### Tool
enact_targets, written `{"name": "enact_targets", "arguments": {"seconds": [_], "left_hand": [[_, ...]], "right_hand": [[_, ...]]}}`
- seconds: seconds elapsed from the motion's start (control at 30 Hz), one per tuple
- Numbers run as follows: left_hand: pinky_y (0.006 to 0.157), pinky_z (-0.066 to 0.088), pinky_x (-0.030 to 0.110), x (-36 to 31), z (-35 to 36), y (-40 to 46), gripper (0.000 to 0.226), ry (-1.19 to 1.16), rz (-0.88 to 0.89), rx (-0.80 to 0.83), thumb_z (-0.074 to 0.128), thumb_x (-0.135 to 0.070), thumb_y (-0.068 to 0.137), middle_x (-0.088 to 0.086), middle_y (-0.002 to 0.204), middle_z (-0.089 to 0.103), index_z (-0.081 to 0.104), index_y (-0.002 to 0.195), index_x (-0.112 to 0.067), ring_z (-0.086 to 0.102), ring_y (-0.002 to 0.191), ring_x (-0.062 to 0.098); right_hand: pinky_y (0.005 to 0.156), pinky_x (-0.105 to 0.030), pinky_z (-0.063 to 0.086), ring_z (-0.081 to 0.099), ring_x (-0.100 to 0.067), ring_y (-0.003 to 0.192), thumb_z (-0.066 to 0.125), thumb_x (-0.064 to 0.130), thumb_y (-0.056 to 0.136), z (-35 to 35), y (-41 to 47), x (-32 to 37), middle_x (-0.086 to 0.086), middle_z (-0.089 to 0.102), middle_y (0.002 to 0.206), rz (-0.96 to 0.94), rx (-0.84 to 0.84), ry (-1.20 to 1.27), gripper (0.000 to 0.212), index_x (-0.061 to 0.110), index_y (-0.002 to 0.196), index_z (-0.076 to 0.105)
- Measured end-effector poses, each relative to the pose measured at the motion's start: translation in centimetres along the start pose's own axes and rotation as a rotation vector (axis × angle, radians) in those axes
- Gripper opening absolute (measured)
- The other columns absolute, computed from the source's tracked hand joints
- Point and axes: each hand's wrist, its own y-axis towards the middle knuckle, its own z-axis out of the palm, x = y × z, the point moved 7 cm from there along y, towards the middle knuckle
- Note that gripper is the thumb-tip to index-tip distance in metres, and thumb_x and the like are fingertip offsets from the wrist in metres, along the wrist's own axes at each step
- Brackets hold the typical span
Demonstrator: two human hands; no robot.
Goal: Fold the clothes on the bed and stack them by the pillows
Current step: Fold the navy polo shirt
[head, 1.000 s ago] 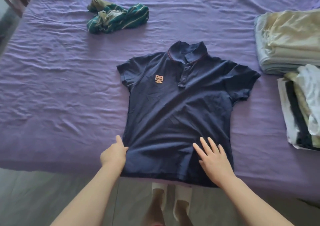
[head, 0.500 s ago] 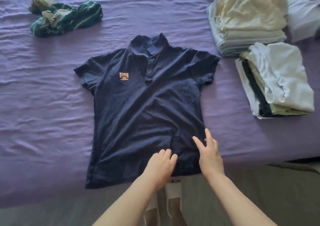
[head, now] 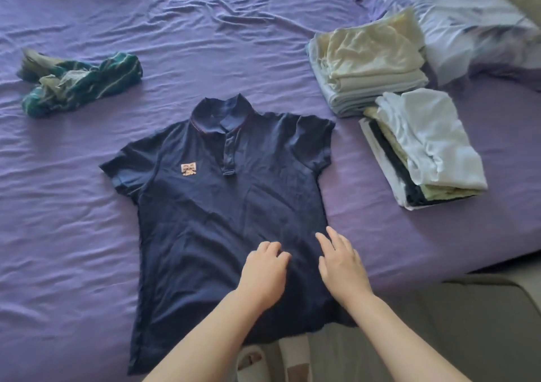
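1. Neither hand has hold of anything: the right hand [head: 341, 261] lies flat with fingers straight on the lower right of the navy polo shirt [head: 222, 206], and the left hand [head: 265, 270] rests just beside it, fingers loosely bent with the tips on the cloth and no fabric visibly gathered.
2. Both forearms reach in from the near edge, the hands close together right of the shirt's middle.
3. That shirt lies face up, collar far, hem hanging slightly over the near edge of the bed [head: 73, 235].
4. By my reading the step is smoothing before the first fold; next, a side or sleeve needs pinching and carrying across the body.
5. Two folded stacks sit to the right: a pale stack [head: 371, 65] farther off, a white-topped stack [head: 424, 147] nearer, with a pillow [head: 468, 21] beyond.
6. A crumpled green striped garment [head: 79, 84] waits far left, unfolded.
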Motion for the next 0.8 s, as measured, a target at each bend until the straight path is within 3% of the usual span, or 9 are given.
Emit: {"name": "enact_targets", "arguments": {"seconds": [0.07,0.17,0.27,0.33,0.53,0.6,0.67,0.73,0.8], "left_hand": [[0.113,0.02,0.043,1.0,0.5,1.5,0.049,0.036,-0.049,0.057,0.042,-0.029,0.096,0.007,0.154,0.019,0.03,0.143,-0.022,0.013,0.142,0.029],[0.115,0.001,0.054,2.0,1.5,3.3,0.065,0.065,-0.064,0.15,0.039,-0.046,0.097,0.007,0.159,-0.008,0.006,0.15,-0.03,-0.01,0.146,0.03],[0.113,-0.008,0.055,2.6,1.0,6.0,0.068,0.11,-0.028,0.11,0.032,-0.055,0.096,0.004,0.159,-0.013,-0.003,0.15,-0.034,-0.017,0.145,0.028],[0.113,-0.01,0.055,3.3,-0.1,8.5,0.069,0.113,-0.043,0.064,0.029,-0.057,0.095,0.002,0.159,-0.014,-0.006,0.15,-0.033,-0.017,0.145,0.027],[0.113,-0.007,0.057,4.9,-3.1,15.2,0.065,0.105,-0.086,-0.006,0.022,-0.057,0.097,0.003,0.159,-0.013,-0.003,0.15,-0.031,-0.015,0.145,0.027],[0.113,-0.005,0.057,5.2,-3.7,16.9,0.064,0.11,-0.087,0.01,0.021,-0.056,0.097,0.003,0.159,-0.011,-0.002,0.15,-0.03,-0.013,0.145,0.028],[0.113,-0.005,0.057,5.5,-4.5,18.3,0.063,0.128,-0.074,0.028,0.022,-0.056,0.097,0.003,0.16,-0.008,0.0,0.151,-0.03,-0.011,0.146,0.027],[0.113,-0.004,0.057,5.6,-5.6,19.7,0.062,0.151,-0.047,0.026,0.023,-0.055,0.098,0.002,0.16,-0.006,0.002,0.151,-0.03,-0.009,0.146,0.027],[0.113,-0.003,0.057,5.5,-6.7,21.2,0.061,0.172,-0.015,0.01,0.024,-0.051,0.099,0.001,0.16,-0.005,0.001,0.151,-0.029,-0.008,0.146,0.027]], "right_hand": [[0.112,-0.034,0.022,0.012,-0.018,0.143,0.038,0.031,0.099,0.1,2.4,-0.2,-0.003,0.012,0.157,0.017,0.048,0.012,0.056,0.021,0.149,0.015],[0.114,-0.037,0.016,0.004,-0.021,0.145,0.031,0.042,0.1,0.5,5.9,-0.2,-0.007,0.006,0.158,0.005,0.106,-0.032,0.06,0.025,0.151,0.003],[0.116,-0.04,0.011,0.002,-0.025,0.145,0.026,0.047,0.099,-0.2,9.8,0.0,-0.012,0.003,0.158,0.015,0.078,-0.05,0.06,0.029,0.15,0.001],[0.114,-0.041,0.015,0.007,-0.028,0.144,0.027,0.046,0.099,-1.4,12.6,0.0,-0.015,0.0,0.157,0.044,0.001,-0.037,0.059,0.029,0.15,0.004],[0.105,-0.038,0.031,0.023,-0.033,0.134,0.041,0.019,0.099,-4.8,19.3,0.1,-0.018,-0.01,0.156,0.099,-0.136,0.078,0.051,0.032,0.146,0.027],[0.104,-0.036,0.031,0.026,-0.033,0.132,0.046,0.011,0.096,-5.2,20.4,-0.7,-0.018,-0.002,0.155,0.162,-0.139,0.132,0.049,0.03,0.141,0.039],[0.101,-0.036,0.032,0.033,-0.03,0.126,0.047,0.013,0.094,-5.5,20.9,-1.3,-0.015,0.018,0.151,0.222,-0.165,0.128,0.047,0.03,0.138,0.042],[0.096,-0.035,0.032,0.04,-0.026,0.119,0.046,0.018,0.094,-5.8,21.1,-1.4,-0.008,0.036,0.141,0.244,-0.192,0.059,0.052,0.031,0.142,0.034],[0.093,-0.034,0.033,0.042,-0.024,0.117,0.044,0.025,0.095,-6.1,21.3,-1.6,-0.004,0.042,0.138,0.263,-0.233,0.025,0.056,0.029,0.146,0.023]]}}
